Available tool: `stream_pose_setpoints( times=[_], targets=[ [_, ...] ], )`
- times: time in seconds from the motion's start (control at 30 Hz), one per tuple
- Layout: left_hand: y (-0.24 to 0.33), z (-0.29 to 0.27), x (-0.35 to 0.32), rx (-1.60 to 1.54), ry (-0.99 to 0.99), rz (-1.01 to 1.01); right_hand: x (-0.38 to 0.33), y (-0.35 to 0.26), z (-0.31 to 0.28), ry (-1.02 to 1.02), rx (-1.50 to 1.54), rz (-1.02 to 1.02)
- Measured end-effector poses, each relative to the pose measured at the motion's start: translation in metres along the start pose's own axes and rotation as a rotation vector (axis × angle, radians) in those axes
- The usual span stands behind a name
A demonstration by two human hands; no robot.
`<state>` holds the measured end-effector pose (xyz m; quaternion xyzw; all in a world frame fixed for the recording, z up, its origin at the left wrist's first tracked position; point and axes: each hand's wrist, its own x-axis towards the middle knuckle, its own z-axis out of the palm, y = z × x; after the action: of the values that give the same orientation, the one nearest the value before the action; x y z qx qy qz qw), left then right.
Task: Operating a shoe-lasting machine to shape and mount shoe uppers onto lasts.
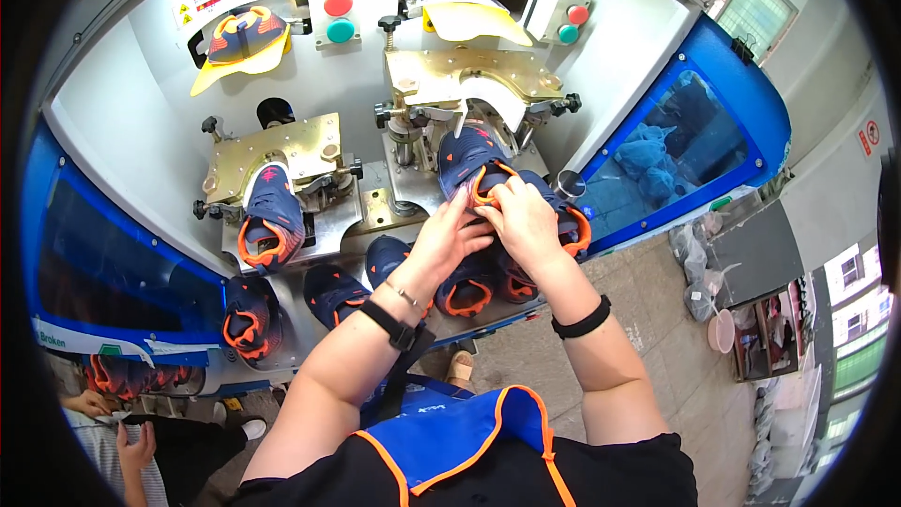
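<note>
A navy sneaker (465,152) with an orange-lined collar sits toe-first in the right-hand brass clamp fixture (469,75). My left hand (445,237) grips the left side of its collar with thumb and fingertips, the other fingers curled loosely. From the right, my right hand (522,218) pinches the collar's orange edge, its fingers bent and partly hiding the opening. A second navy sneaker (273,210) rests in the left brass fixture (272,158), touched by neither hand. Several more sneakers (465,289) stand along the front ledge beneath my forearms.
Red and green push buttons (576,15) are on the machine's back wall. A shoe upper on a yellow form (246,38) sits upper left. Blue windowed side panels (685,141) flank the bay. At lower left, another person's hand (137,446) shows near more shoes.
</note>
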<state>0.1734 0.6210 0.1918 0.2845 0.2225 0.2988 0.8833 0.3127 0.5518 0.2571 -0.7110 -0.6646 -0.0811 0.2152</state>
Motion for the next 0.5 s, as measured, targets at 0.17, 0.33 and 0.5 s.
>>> stream_pose_setpoints(
  times=[0.17,0.33,0.5],
  targets=[
    [-0.009,-0.001,0.026,0.01,0.023,0.087,0.014,0.011,-0.009,0.132,-0.034,-0.068],
    [-0.01,-0.007,0.034,0.023,0.092,0.11,0.04,0.005,0.026,0.016,-0.014,0.04],
    [-0.011,-0.003,0.031,0.035,0.098,0.087,0.039,0.01,0.049,-0.018,0.097,0.067]
  ],
)
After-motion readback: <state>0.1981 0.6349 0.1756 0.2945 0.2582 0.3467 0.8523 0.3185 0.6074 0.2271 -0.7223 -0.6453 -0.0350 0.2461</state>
